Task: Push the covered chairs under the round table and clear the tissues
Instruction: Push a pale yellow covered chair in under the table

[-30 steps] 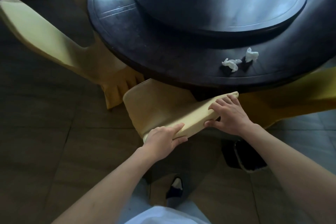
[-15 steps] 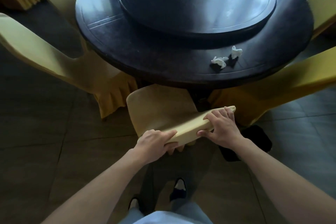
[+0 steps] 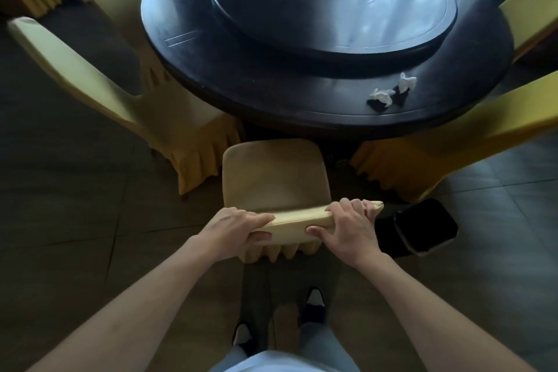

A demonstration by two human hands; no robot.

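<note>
1. The left hand (image 3: pixel 232 231) grips the left end of the top rail of the chair in a pale yellow fabric cover (image 3: pixel 273 178), fingers curled over the front edge and thumb along the near side.
2. The right hand (image 3: pixel 351 226) holds the right end of the same rail, fingers wrapped over the top and thumb pressed against the near face.
3. This chair stands directly in front of the person, its seat facing the dark round wooden table (image 3: pixel 241 78); the front edge of the seat lies at the table's rim, most of the seat outside it.
4. Two crumpled white tissues (image 3: pixel 392 89) lie close together on the table's outer ring, near its right front edge, beside the raised dark turntable (image 3: pixel 332 9).
5. A second yellow-covered chair (image 3: pixel 99 78) stands to the left, angled toward the table; a third covered chair (image 3: pixel 453 136) sits on the right.
6. A black flat rectangular object (image 3: pixel 425 228) rests on the tiled floor (image 3: pixel 75 220) just right of the held chair.
7. The person's dark shoes (image 3: pixel 314 305) show below the arms.
</note>
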